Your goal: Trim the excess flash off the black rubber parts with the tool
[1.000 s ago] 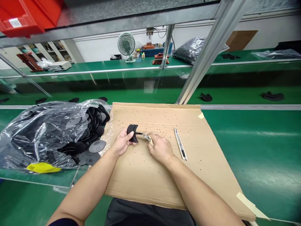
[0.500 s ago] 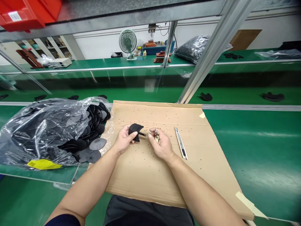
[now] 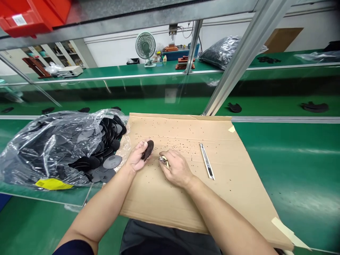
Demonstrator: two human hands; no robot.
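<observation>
My left hand [image 3: 137, 156] is closed on a thin, dark oval pad [image 3: 148, 150], tilted on edge between thumb and fingers. To its right, my right hand [image 3: 177, 168] is wrapped round a small clipper-like tool [image 3: 164, 161], shiny metal with a yellowish part; most of it is hidden by the fingers. A small gap separates tool and pad. Both hands are over a sheet of brown cardboard [image 3: 164, 202] strewn with tiny black crumbs. A utility knife [image 3: 207, 161] lies on the cardboard, right of my right hand.
At left, a clear plastic bag [image 3: 53, 141] spills several black oval pads [image 3: 113, 162]. A slanted metal post [image 3: 233, 67] rises behind the cardboard. Curved black pieces [image 3: 234, 107] lie on the green strip beyond. A red bin [image 3: 34, 17] sits overhead at left; a fan [image 3: 145, 46] stands behind.
My left hand has turned the black pad, which was bent with a narrow strip sticking out, onto its edge. My right hand has shifted slightly left and down, turning the clipper-like tool.
</observation>
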